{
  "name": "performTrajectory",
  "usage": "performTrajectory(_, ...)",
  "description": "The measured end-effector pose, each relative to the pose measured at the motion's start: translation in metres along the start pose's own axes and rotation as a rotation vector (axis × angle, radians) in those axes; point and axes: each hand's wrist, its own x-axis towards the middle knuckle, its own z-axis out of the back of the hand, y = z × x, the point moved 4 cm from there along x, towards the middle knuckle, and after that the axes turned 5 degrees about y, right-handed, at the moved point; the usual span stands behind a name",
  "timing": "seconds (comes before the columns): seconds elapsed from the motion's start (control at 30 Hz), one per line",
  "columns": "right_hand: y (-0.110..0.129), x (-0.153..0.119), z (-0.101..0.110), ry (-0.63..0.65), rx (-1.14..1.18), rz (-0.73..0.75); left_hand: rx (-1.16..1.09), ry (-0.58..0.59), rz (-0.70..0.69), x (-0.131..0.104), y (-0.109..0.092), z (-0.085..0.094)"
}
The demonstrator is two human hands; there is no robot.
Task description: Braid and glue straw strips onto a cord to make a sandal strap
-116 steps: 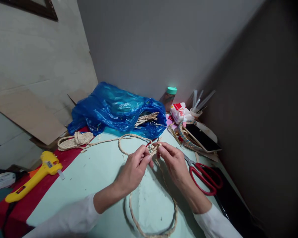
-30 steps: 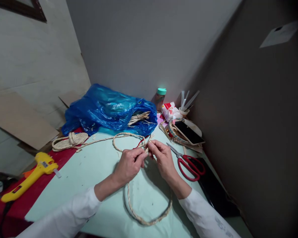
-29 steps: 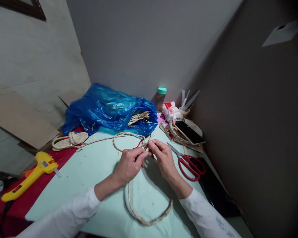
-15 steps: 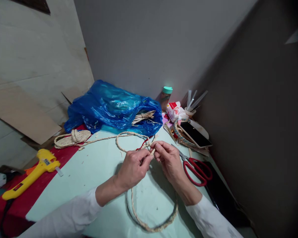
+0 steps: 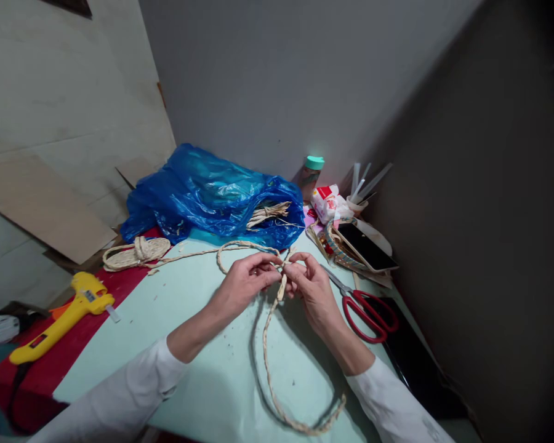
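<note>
Braided cord: the braided cord [image 5: 264,347] is stretched from a coil [image 5: 139,251] at the left, looped behind the hands, crossed between them and curved toward the near edge, where a frayed end is shown.
Left hand: the left hand [image 5: 247,283] is set at the crossing; whether its fingers are clamped cannot be told.
Right hand: the braided cord is pinched at the crossing by the fingers of the right hand [image 5: 311,289].
Scissors: the red-handled scissors [image 5: 356,296] are laid beside the right hand on the pale green worktop [image 5: 175,320].
Blue bag: dry fibre strands [image 5: 268,213] are held in the mouth of the blue bag [image 5: 198,194], behind the loop.
Glue gun: the yellow glue gun [image 5: 69,320] is rested on red cloth [image 5: 119,284].
</note>
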Motion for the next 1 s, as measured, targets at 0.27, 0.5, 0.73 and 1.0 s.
performTrajectory(0.27, -0.003, -0.005, -0.015, 0.125, 0.010, -0.106, -0.065, 0.059, -0.035, 0.003, -0.001, 0.005)
performTrajectory(0.5, -0.001, -0.007, -0.017, 0.217, -0.004, -0.091, -0.123, 0.062, -0.018, 0.005, -0.003, 0.011)
performTrajectory(0.73, -0.005, -0.010, -0.022, 0.314, 0.021, -0.158, -0.199, 0.032, -0.007, 0.007, 0.003, 0.017)
performTrajectory(1.0, -0.012, -0.010, -0.025, 0.339, 0.020, -0.211, -0.234, -0.012, 0.029, 0.006, 0.007, 0.014)
